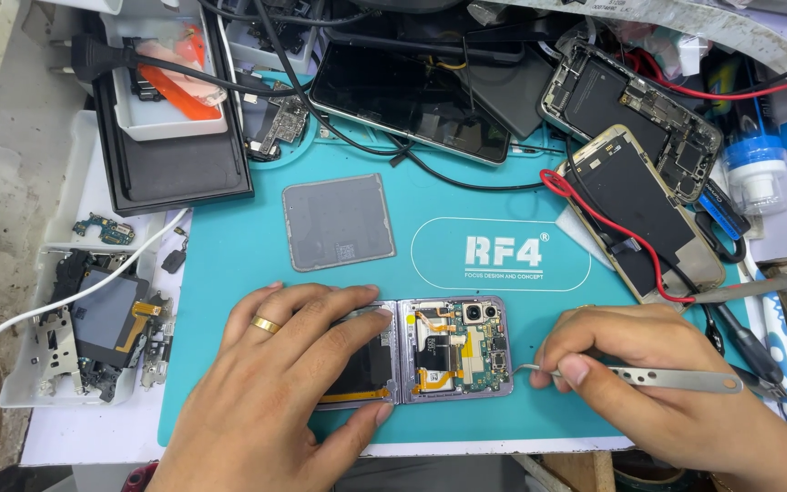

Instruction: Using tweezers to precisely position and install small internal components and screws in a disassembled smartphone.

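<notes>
Two hands work an opened foldable phone (416,349) on the teal mat (229,255): left hand (298,364) fingers spread flat to steady it, right hand (649,383) pinching tweezers (658,377) beside its circuit board.

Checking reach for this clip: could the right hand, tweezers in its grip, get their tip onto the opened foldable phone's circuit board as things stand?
Probably yes. The right hand holds the tweezers with their tip just off the opened phone's right edge, with nothing between. The left hand covers only the phone's left half.
</notes>
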